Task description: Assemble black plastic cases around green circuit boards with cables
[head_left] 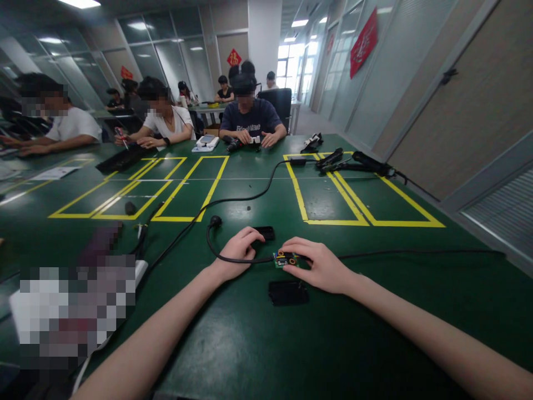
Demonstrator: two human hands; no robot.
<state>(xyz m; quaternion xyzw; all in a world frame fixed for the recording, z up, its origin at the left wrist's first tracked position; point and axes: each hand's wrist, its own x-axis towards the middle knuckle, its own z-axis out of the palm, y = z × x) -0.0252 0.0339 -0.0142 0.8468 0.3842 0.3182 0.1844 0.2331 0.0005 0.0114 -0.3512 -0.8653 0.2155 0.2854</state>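
The right hand [318, 265] has thumb and fingers closed about the edges of a small green circuit board [285, 259], just above the table [216, 355], though those fingers hide part of it from me. The left hand [238, 251] is loosely bent, a gap between thumb and forefinger; its fingertips reach a black casing half [265, 233], but I can't tell whether they grip it. Nearer the person, just below the board, a flat black cover [288, 293] lies on its own.

A black cord [258, 260] leads from the board past the left hand, curling up to a plug [215, 221]. Another length of cable [416, 251] stretches off beyond the right hand. A longer lead [233, 198] snakes across the yellow tape [179, 219] to a small black block [297, 161], close to a cluster of black parts [370, 164].

Over the far side, a co-worker in a dark T-shirt [252, 119] handles a black-and-white piece; another in white [170, 122] leans over a black panel [120, 160]. Blurring masks whatever lies at the near left.
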